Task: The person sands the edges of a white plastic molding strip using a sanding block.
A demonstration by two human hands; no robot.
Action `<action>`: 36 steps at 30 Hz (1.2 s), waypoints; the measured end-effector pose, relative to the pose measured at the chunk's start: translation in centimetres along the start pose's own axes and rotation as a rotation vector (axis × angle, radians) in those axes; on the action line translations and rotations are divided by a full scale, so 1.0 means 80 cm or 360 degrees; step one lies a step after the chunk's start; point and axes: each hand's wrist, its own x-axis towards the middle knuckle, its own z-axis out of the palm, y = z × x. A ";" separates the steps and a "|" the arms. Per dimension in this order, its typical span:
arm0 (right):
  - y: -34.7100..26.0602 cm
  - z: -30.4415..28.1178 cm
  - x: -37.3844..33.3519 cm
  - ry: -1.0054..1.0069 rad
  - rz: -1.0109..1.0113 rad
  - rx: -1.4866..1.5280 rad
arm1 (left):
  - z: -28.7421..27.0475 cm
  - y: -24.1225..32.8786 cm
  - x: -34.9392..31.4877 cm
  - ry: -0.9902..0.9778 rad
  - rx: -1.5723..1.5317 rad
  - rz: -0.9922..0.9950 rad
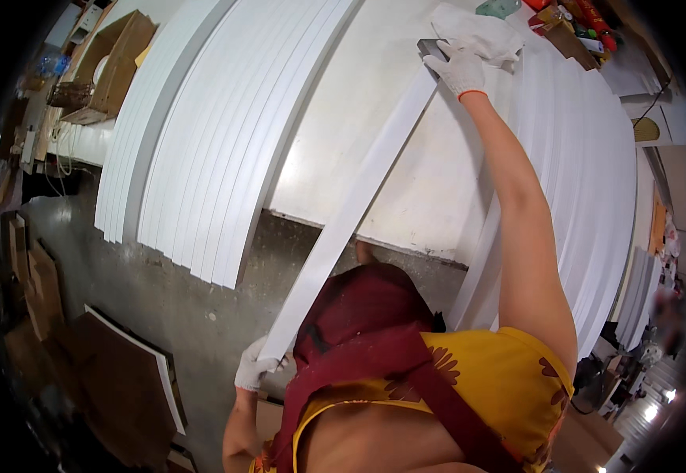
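A long white strip [351, 206] slants from my lower left up to the far right, partly over the white table. At its near end my left hand [258, 366], in a white glove, is closed around it. My right hand [461, 68], in a white glove with an orange cuff, reaches to the far end. Its fingers are closed over a small dark grey block-like piece [430, 49]; the glove hides part of it. Just beyond that hand lies a crumpled white cloth [481, 30].
Rows of long white strips [225, 118] lie on the left, overhanging the table [406, 213]. More strips [572, 173] stand at my right. A cardboard box [114, 67] sits far left, a box of mixed items [568, 35] far right. Brown panels [114, 378] rest on the floor, lower left.
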 end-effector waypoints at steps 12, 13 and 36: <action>-0.322 -0.161 -0.394 -0.0521 -0.1183 0.1160 | 0.028 0.015 -0.002 -0.0001 -0.0142 0.0087; -0.328 -0.167 -0.417 -0.0343 -0.1224 0.1343 | 0.040 0.023 -0.005 0.0018 -0.0151 0.0092; 0.016 0.024 0.023 0.0101 0.0230 0.0248 | -0.004 -0.032 -0.006 0.0403 -0.0376 -0.0017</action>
